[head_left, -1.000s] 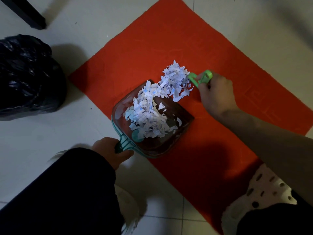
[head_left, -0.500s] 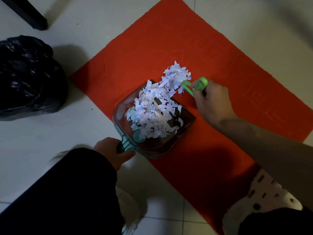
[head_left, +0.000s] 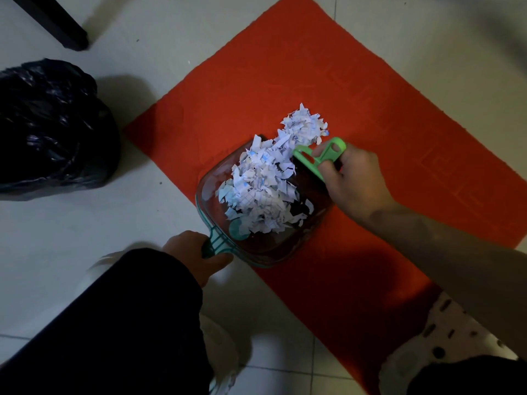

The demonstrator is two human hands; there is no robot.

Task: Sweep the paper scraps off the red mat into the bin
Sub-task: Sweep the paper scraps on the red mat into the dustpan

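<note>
At lower centre the clear plastic dustpan with a teal handle [head_left: 265, 218] is gripped by the left hand [head_left: 196, 253]; its lip should be kept flat on the felt-like red mat [head_left: 370, 115]. The torn white paper scraps [head_left: 268, 183] are mostly heaped inside, a clump left beyond the lip, so the small green hand brush [head_left: 319, 156], clamped in the right hand [head_left: 353, 183], should be drawn low and slowly. The crinkled black bin bag [head_left: 51, 126] sits at upper left

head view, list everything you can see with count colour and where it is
red mat: one, red, on the floor tiles, angled.
paper scraps: one pile, white, mostly in the dustpan, some on the mat past its lip.
dustpan: one, clear with teal handle, on the mat's near-left edge.
brush: one, green, at the pile's right side.
bin bag: one, black, far left on the floor.
furniture leg: one, black, top left.
slippers: two, white, bottom.
left hand: grips the dustpan handle.
right hand: grips the brush.
</note>
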